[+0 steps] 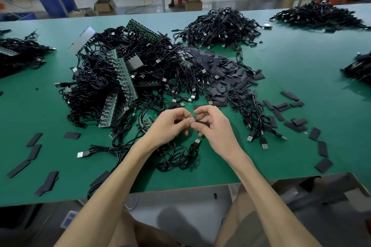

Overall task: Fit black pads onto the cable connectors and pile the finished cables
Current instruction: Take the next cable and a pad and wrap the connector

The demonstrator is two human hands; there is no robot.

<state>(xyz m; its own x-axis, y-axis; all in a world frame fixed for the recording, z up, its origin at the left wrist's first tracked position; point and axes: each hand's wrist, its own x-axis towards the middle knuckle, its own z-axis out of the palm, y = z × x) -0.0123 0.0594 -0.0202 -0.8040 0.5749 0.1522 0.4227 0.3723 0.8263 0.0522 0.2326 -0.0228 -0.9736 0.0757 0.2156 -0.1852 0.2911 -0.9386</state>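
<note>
Seen from the head camera, both hands meet just above the near part of the green table point(281, 106). The left hand point(170, 124) has its fingers curled in and pinches a small connector point(188, 117) at the fingertips; it is too small to make out more. The right hand point(215, 128) pinches a black pad point(203, 123) between thumb and forefinger, holding it right beside the connector.

Below the hands a coiled cable point(180, 158) lies on the table, its USB plug point(197, 143) pointing up toward the right hand. Behind the hands sprawls a big tangle of cables point(96, 86) mixed with green circuit board strips point(122, 78). Just right of it is a heap of loose pads point(226, 72). Farther back sits another cable pile point(218, 26). Single pads point(34, 152) lie scattered near the front edge on both sides.
</note>
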